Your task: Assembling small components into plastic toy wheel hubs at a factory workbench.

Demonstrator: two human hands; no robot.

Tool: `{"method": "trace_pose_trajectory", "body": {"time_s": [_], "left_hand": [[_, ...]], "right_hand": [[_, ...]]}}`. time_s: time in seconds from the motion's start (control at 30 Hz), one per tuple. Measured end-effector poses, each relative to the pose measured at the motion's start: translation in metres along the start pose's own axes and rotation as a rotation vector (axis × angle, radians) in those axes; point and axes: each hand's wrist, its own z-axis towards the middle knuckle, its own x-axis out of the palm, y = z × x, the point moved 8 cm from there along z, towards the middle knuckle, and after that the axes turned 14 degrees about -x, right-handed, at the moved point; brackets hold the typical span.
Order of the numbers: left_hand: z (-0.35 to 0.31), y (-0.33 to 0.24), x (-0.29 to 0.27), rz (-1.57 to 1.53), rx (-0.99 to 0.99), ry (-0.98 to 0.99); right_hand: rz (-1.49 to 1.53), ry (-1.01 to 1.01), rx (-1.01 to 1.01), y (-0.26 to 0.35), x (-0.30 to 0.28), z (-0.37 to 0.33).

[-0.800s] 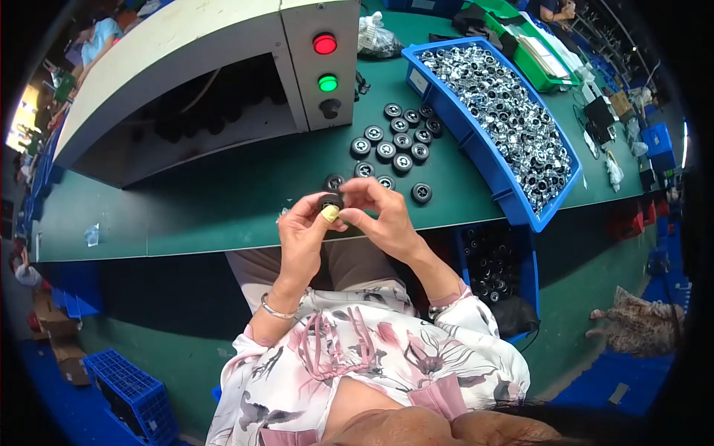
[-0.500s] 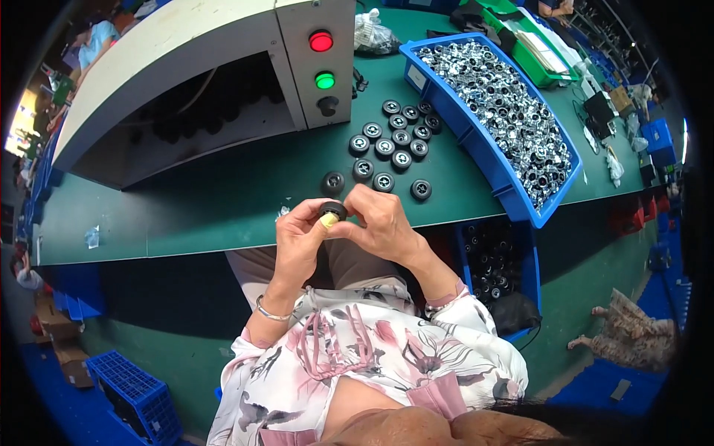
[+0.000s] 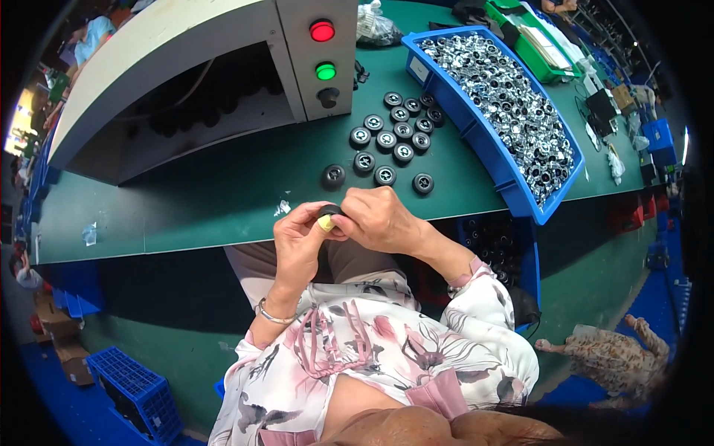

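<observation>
A small black wheel (image 3: 329,210) is pinched in my left hand (image 3: 295,241), just over the table's front edge. Yellow tape covers the left thumb tip. My right hand (image 3: 383,219) is closed against the wheel's right side, and its fingers hide part of it. Whether the right fingertips also hold a smaller part cannot be made out. Beyond my hands, several black toy wheels (image 3: 384,140) with dark spoked centres lie flat on the green table (image 3: 245,201). One wheel (image 3: 333,175) sits nearest my fingers.
A large grey-white machine (image 3: 212,44) with red and green lights and a dark opening stands at left. At right, a blue bin (image 3: 468,134) is full of shiny metallic parts. Another blue bin (image 3: 529,260) with dark parts sits below the table edge. Plastic bags (image 3: 375,26) lie behind.
My right hand has rolled over the wheel and covers more of it, with the right forearm swung outward. The wheel looks more tilted. The left hand has barely moved.
</observation>
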Motion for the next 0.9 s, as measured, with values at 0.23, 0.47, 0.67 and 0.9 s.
{"method": "trace_pose_trajectory", "body": {"time_s": [0.23, 0.47, 0.67, 0.9], "left_hand": [[0.002, 0.008, 0.002, -0.035, -0.07, -0.003], [0.013, 0.019, 0.002, -0.189, -0.242, 0.061], [0.007, -0.001, 0.016, 0.106, -0.031, -0.008], [0.004, 0.003, 0.006, 0.087, 0.001, 0.01]], "right_hand": [[-0.214, 0.08, -0.117, 0.009, -0.004, -0.001], [-0.059, -0.084, 0.081, -0.011, -0.014, -0.013], [-0.175, 0.067, 0.061, -0.007, -0.015, 0.004], [-0.193, 0.02, -0.053, 0.007, -0.012, 0.009]]}}
